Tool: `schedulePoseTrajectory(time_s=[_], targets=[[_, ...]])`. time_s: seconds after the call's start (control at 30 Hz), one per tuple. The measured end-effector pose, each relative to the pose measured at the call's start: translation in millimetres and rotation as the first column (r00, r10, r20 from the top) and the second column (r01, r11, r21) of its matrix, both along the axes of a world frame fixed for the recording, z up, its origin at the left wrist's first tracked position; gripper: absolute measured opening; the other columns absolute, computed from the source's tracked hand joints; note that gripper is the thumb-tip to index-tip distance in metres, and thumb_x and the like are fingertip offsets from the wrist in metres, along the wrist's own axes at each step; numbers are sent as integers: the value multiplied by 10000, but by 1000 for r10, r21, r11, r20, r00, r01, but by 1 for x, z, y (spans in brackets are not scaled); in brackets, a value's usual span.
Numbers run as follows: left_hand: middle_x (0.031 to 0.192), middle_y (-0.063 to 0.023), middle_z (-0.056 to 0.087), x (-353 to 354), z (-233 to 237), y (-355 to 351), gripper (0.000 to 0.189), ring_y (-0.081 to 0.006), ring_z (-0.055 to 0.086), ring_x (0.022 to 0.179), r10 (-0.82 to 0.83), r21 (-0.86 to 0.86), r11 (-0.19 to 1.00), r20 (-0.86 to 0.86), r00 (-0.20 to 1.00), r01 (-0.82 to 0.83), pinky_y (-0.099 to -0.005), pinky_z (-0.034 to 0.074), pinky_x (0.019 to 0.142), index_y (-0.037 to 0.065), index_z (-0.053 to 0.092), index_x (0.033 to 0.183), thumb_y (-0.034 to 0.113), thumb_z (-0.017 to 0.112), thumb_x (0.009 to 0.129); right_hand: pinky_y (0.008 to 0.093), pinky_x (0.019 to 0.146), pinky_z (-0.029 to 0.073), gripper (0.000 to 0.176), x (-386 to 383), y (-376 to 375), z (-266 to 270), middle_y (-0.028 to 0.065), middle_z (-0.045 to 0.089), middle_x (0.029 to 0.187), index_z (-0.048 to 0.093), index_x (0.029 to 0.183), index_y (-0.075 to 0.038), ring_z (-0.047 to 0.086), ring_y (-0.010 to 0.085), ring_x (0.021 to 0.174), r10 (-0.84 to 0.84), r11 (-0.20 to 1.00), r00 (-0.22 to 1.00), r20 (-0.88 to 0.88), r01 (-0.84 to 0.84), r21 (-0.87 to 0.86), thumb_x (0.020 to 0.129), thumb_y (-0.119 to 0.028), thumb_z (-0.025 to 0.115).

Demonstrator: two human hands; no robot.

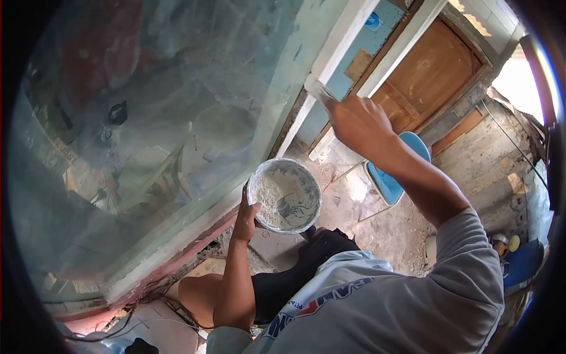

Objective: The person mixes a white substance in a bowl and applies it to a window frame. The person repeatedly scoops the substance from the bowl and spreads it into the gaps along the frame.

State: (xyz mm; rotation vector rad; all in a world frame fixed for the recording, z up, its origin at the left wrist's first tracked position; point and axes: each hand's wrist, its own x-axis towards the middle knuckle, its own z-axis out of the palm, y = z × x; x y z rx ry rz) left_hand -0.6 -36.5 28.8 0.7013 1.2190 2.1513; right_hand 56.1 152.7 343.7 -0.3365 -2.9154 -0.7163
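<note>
My left hand (246, 218) grips the side of a round bowl (311, 190), thumb over the rim. Inside lies white, pasty putty (275, 187), smeared up the walls, with a greyish patch near the bottom. My right hand (361, 122) is raised, its fingers wrapped around a putty knife (321, 93); the handle is mostly hidden in the fist. The blade's end overlaps the edge of a white-painted wooden post (336, 44) in this view. Whitish material shows at the blade's tip.
A large, dusty glass pane (159, 118) fills the left side. Beyond the post are a light-blue panel (386, 20) and a brown wooden door (433, 74). A blue chair (386, 183) stands under my right arm. Cables (138, 301) run along the lower left.
</note>
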Motion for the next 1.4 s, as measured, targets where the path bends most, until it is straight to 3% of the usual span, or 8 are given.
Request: schedulePoseTrajectory(time_s=[0.13,0.2,0.8,0.87,0.97,1.0,1.1,1.4], targets=[[1523,-175,354,3,12,-6,712,-277,309,1431,56,-1,998,-26,998,-56,-382,210,1188,7,263,1532,189,482,880,511,657,550,299,24,-3,9,202,671,803,636,1170,-43,691,407,770,-50,996,999,16,51,-74,889,-102,550],[1524,-178,352,2,9,-5,712,-285,306,1433,51,5,999,-39,998,-50,-383,207,1189,5,259,1532,191,481,881,511,646,542,297,27,-3,4,199,668,791,628,1185,-59,684,400,754,101,991,993,-65,-107,-84,906,-131,558],[1524,-166,367,-3,3,-1,720,-271,310,1437,29,8,1000,-75,997,-28,-365,202,1194,-10,275,1529,176,488,867,486,755,577,178,12,-11,14,254,690,870,707,941,4,705,425,836,-114,989,993,-25,111,-95,832,-38,573],[1530,-168,363,0,4,-5,717,-270,305,1443,61,-22,998,-72,996,-62,-362,199,1196,-10,275,1529,189,493,876,466,772,566,255,44,4,8,281,675,814,714,1059,-3,698,422,828,47,962,997,-64,-63,-267,838,-58,600],[1536,-172,358,-2,-1,-3,700,-270,295,1449,92,26,996,-137,986,-89,-358,192,1196,-19,276,1528,196,489,897,442,790,558,418,66,-13,-12,287,674,796,673,1215,-14,695,406,799,-68,800,988,140,138,-584,808,-109,682],[1537,-173,356,-1,-2,-2,706,-272,292,1450,96,48,995,-111,989,-91,-358,191,1196,-23,272,1529,194,487,892,393,720,577,448,63,-28,-18,212,722,913,666,1208,15,704,261,616,-212,653,916,340,392,-648,822,-186,768],[1540,-182,349,5,2,-1,727,-276,291,1447,115,27,993,-93,989,-113,-361,191,1196,-29,261,1534,175,474,869,408,830,571,396,65,3,-115,208,724,997,673,1199,-9,721,344,829,222,751,939,264,8,-660,826,-133,723],[1511,-178,375,7,16,2,713,-276,350,1410,173,-39,983,-157,972,-181,-372,244,1174,12,264,1539,118,433,854,458,886,549,349,55,-21,-172,250,701,954,693,1167,-44,693,396,929,47,661,956,291,188,-727,838,-147,640]])
